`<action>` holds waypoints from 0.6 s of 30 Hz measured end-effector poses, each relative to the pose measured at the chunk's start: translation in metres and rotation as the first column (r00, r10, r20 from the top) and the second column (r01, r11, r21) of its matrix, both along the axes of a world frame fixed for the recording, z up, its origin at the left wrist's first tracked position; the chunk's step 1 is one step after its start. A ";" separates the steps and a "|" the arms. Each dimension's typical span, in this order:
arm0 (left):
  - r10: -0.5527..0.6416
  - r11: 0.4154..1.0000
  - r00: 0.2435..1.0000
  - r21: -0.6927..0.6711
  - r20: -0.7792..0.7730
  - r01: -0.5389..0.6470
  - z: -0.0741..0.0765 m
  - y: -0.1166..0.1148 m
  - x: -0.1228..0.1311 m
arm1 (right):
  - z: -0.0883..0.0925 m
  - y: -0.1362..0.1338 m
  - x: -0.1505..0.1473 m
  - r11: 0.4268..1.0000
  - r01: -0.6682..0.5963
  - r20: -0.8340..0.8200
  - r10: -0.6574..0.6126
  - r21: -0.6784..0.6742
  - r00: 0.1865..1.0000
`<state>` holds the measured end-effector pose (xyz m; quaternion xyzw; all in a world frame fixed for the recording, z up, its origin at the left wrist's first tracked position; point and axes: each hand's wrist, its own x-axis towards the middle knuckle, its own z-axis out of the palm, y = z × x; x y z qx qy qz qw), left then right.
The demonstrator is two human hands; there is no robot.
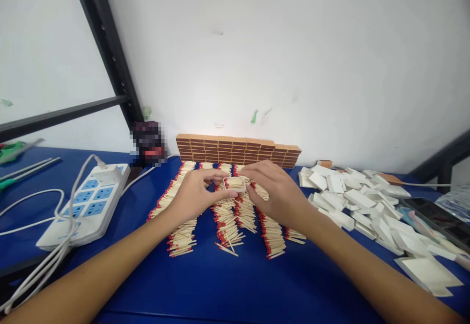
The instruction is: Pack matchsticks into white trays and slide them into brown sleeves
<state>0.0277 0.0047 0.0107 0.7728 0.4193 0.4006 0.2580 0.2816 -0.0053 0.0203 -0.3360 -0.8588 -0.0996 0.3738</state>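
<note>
Between my two hands is a small white tray point(235, 189) with red-tipped matches point(234, 182) lying in it. My left hand point(198, 191) grips its left side, the thumb along the near edge. My right hand point(273, 187) is at its right end, with the fingers curved over the far side and the thumb below. Rows of loose matches point(224, 219) lie under and around both hands on the blue table point(235, 285). Behind them, brown matchboxes point(235, 151) are stacked in a low wall.
Many white empty trays point(367, 201) are heaped on the right, beside a black phone point(438, 219). A power strip point(88, 206) with white cables lies on the left. Green-handled tools point(27, 172) are at the far left. A white wall point(275, 59) rises behind the table.
</note>
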 end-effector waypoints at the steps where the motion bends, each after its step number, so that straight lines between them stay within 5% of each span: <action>1: -0.003 1.000 1.000 -0.002 0.006 0.003 0.002 0.000 0.000 | -0.001 -0.011 -0.011 0.999 -0.009 0.054 0.007 0.052 0.999; 5: -0.001 1.000 0.999 -0.008 0.044 0.001 0.010 0.002 -0.002 | -0.003 -0.031 -0.037 0.983 0.032 0.160 -0.062 0.183 0.985; 18: -0.083 0.997 0.992 0.011 0.091 0.083 0.026 0.006 -0.013 | 0.000 -0.020 -0.057 0.940 0.185 0.202 -0.248 0.285 0.948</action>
